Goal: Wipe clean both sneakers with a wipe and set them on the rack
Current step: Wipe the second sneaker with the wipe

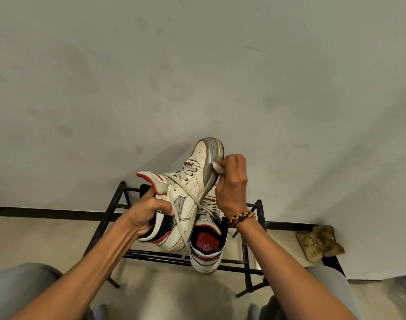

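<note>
Head view, looking down over two forearms toward one black metal rack [118, 202] standing against a pale wall. Two white high-top sneakers with red and navy trim. First sneaker [192, 181] held up above the rack, toe pointing up and away, laces hanging loose. Left hand [151, 213] gripping its heel collar, fingers [163, 207] curled tight around the padded ankle. Right hand [232, 183] at the sneaker's grey toe side, fingers pinched narrow on one small crumpled white wipe [217, 167], wipe pressed against the grey panel near the sole edge. One braided red, yellow and dark wristband [241, 217] on the right wrist. Second sneaker [207, 248] resting on the rack, just below and partly behind the raised one, opening facing up with a red insole showing, heel overhanging the rack's front bars. One crumpled brownish cloth [319, 242] on the floor to the right of the rack, beside the wall. Grey trouser legs at both lower corners.
</note>
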